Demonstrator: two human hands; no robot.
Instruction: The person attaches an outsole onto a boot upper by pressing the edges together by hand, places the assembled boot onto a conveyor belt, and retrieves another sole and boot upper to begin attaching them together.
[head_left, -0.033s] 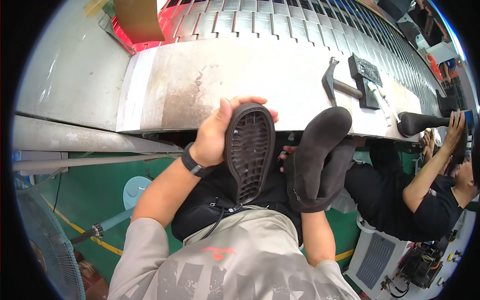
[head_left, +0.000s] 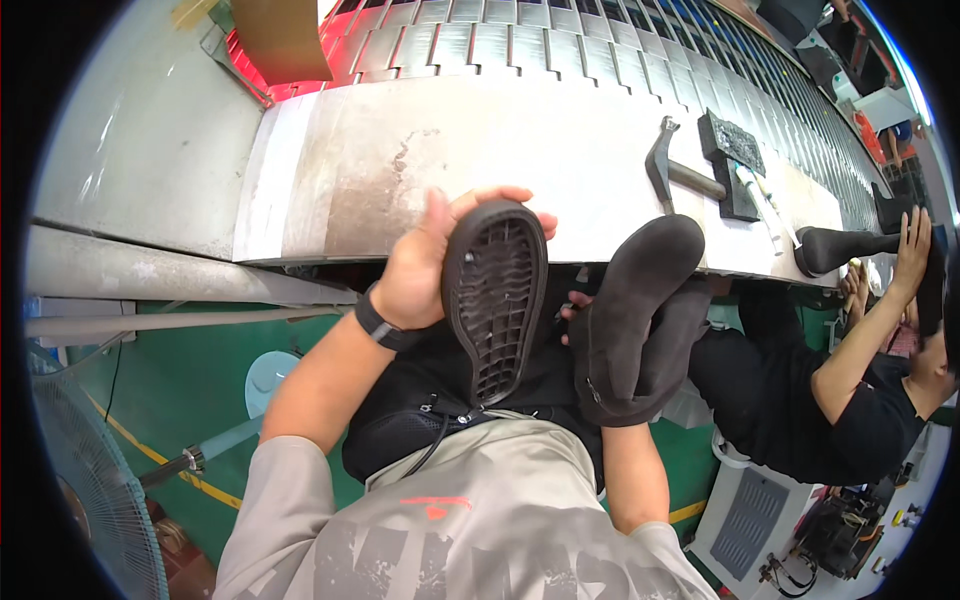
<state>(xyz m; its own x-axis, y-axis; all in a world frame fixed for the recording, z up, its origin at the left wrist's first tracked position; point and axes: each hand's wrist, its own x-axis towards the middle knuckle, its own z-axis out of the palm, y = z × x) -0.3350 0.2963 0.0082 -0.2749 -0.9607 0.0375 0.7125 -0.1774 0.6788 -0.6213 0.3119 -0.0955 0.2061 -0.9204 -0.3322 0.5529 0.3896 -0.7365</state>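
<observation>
My left hand (head_left: 415, 272) grips a dark shoe sole (head_left: 497, 300) by its left side and top end, fingers bent round behind it. The sole stands tilted over my lap, its hollow, ribbed grid facing me. To the right is a dark brown ankle boot (head_left: 625, 310), its rounded toe near the table edge. My right hand (head_left: 575, 308) is mostly hidden behind this boot; only curled fingertips show at its left side, and the forearm runs beneath it. The sole and the boot are apart.
A pale worktable (head_left: 480, 150) lies ahead, with a slatted metal conveyor (head_left: 490, 45) beyond. A hammer (head_left: 690, 178), a black block (head_left: 735, 150) and brushes (head_left: 765, 205) sit at right. A co-worker (head_left: 850, 400) handles another boot (head_left: 830, 250). A fan (head_left: 90, 480) stands left.
My left hand and the sole have shifted slightly left, and the sole has turned a little. My left thumb has moved left. The boot stays almost still. The co-worker's raised hand has moved slightly.
</observation>
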